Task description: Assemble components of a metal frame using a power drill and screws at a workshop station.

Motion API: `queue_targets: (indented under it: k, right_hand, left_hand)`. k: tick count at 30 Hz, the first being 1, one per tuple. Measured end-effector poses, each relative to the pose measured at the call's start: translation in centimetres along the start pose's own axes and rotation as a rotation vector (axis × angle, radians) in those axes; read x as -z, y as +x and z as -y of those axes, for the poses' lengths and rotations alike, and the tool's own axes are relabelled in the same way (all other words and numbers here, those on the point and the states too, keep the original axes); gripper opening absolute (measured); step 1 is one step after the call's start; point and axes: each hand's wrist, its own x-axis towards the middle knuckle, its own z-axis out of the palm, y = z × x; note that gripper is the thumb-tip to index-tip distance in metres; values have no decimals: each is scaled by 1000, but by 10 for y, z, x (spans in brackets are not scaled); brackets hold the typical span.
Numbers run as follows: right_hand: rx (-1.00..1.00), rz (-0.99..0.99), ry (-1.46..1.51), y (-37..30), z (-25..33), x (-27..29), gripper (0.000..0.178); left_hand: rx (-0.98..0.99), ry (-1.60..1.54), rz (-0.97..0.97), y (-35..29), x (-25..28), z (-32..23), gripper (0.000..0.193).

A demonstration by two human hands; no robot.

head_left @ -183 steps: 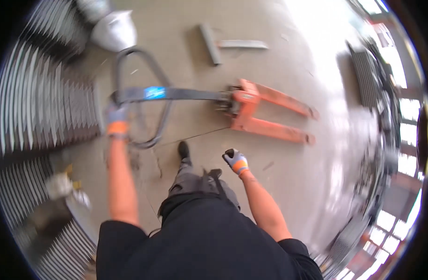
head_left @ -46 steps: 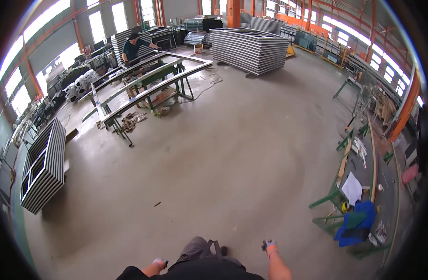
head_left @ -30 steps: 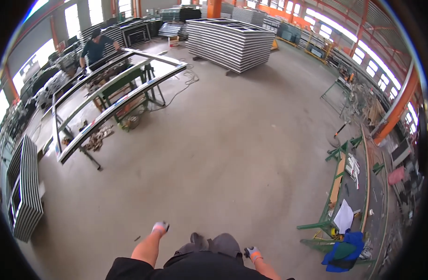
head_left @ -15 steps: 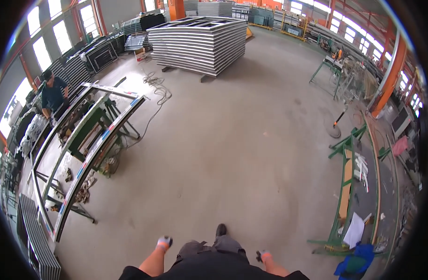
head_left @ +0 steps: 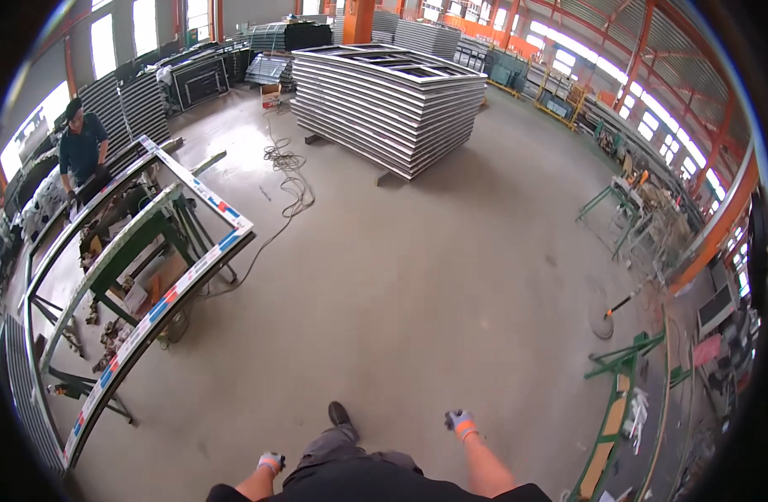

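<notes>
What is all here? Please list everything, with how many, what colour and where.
frame: one, silver and black, left
stands: several, green, under the frame
big stack: one, silver, top centre
other stacks: several, grey, back and left
box: one, brown, left of big stack
cable: count unclear, grey, floor right of frame
pillars: several, orange, top and right
windows: many, white, upper edges
round tool: one, grey, right floor
bench: one, green and grey, lower right
worker: one, dark clothes, beyond the frame
boot: one, dark, bottom centre
left grip: one, grey and orange glove, bottom
right grip: one, same colours, right of boot
</notes>
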Motion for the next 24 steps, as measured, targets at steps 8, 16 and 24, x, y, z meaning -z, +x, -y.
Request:
queue_targets:
  k: [8,16,24]
  right_hand:
    - [-310,203,57,12,-55,-35,20]
    - [557,340,-942,208,-19,-106,28]
    - [-51,107,-122,522,431,-134,20]
  left_hand:
    - [-663,65,-197,58,100,-441,31]
    - [-788,197,-281,139,137,-633,31]
    - [-595,239,-247,181,193,-711,33]
